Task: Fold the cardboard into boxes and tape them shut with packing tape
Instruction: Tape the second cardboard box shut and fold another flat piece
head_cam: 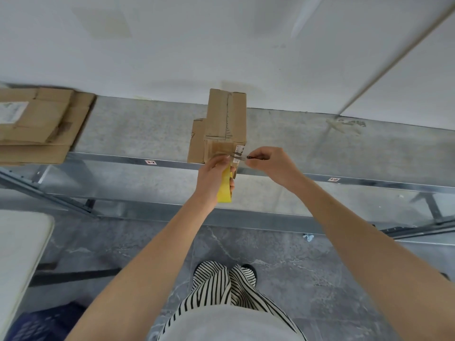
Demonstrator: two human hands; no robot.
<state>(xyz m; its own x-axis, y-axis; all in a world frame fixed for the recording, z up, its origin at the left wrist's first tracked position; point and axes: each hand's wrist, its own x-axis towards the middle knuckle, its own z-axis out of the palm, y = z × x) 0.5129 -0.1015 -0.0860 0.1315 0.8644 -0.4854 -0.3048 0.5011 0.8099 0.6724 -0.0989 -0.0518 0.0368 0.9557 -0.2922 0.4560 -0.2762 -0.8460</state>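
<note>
A small folded cardboard box (225, 119) lies on the grey metal shelf (147, 134), its near end over the shelf's front edge, with one side flap sticking out to the left. My left hand (214, 175) grips a yellow roll of packing tape (224, 190) just below the box's near end. My right hand (268, 166) pinches a small pair of scissors (242, 157), blades pointing left at the box's near face, close to the left hand's fingertips. The tape strip itself is too thin to make out.
A stack of flat cardboard sheets (37, 124) lies at the shelf's left end. A white wall rises behind the shelf. A pale tabletop (19, 254) is at lower left with a dark blue crate (41, 323) below it. The floor is grey marble.
</note>
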